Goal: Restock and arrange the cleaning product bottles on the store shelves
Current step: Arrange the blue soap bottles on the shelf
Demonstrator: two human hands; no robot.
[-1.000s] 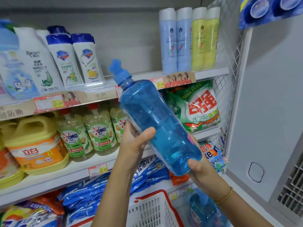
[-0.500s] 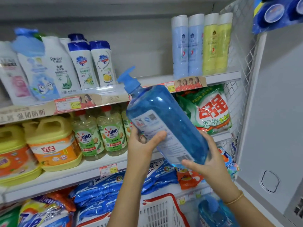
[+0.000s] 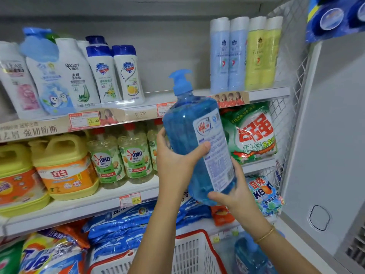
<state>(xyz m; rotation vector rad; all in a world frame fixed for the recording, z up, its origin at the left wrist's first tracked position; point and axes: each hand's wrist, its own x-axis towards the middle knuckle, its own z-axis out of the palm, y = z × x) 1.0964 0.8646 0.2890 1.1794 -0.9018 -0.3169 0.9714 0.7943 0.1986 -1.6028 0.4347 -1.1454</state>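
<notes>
Head view: left grip (image 3: 173,161) curled round mid-body of blue pump bottle (image 3: 185,135), thumb across label (image 3: 215,155); right grip (image 3: 235,196) cupped its base, bottle tilted between both. Seemed best stood upright, label outward, in gap on upper shelf (image 3: 138,115) above grips. Below grips, white basket (image 3: 189,254); right of them, pale cabinet (image 3: 331,145).

OMO stands on the clear bottles (image 3: 135,157), 12.00 on the upper price tag (image 3: 84,120), 10.00 on the lower price tag (image 3: 130,199).
</notes>
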